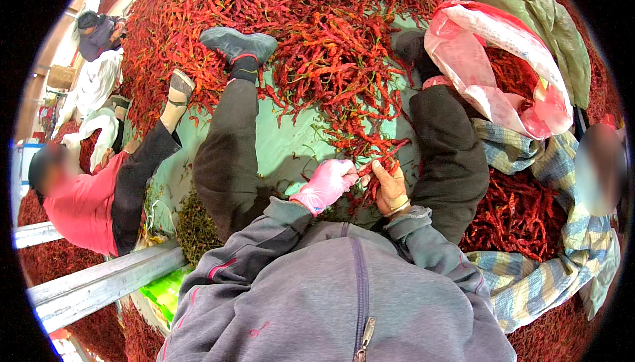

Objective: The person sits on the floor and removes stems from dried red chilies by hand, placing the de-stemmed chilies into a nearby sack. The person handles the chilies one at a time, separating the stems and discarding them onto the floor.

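My left hand (326,186), in a pink patterned glove, pinches at a dried red chili close to my other hand; its fingertips are partly hidden. My bare right hand (392,188), with a yellowish band at the wrist, holds several dried red chilies (369,195) that hang below its fingers. Both hands meet between my outstretched legs. Just beyond them, loose red chilies (357,136) trail across the pale green floor sheet (292,133) from a large chili pile (327,54).
Right of me stand an open red-and-white sack (476,69) and a checked cloth sack (516,275), both holding chilies. Left lie a heap of green-brown stems (198,220) and a metal beam (109,282). A person in a pink top (84,208) sits left; another person (96,37) sits farther off.
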A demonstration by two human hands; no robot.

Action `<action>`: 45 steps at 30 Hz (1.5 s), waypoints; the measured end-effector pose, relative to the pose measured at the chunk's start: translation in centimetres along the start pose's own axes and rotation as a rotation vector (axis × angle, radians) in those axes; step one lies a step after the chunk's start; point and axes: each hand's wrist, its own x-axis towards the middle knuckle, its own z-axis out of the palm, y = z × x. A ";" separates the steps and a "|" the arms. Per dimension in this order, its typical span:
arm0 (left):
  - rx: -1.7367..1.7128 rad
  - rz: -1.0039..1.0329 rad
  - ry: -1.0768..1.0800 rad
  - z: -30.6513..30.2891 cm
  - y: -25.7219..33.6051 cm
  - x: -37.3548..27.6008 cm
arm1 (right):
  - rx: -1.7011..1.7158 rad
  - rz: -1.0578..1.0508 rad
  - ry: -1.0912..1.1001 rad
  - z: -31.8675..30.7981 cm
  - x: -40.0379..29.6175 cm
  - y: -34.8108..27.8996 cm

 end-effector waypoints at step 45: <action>-0.615 -0.119 -0.198 -1.2 -0.5 -1.5 | -0.017 0.143 -0.091 -1.6 -2.9 -1.0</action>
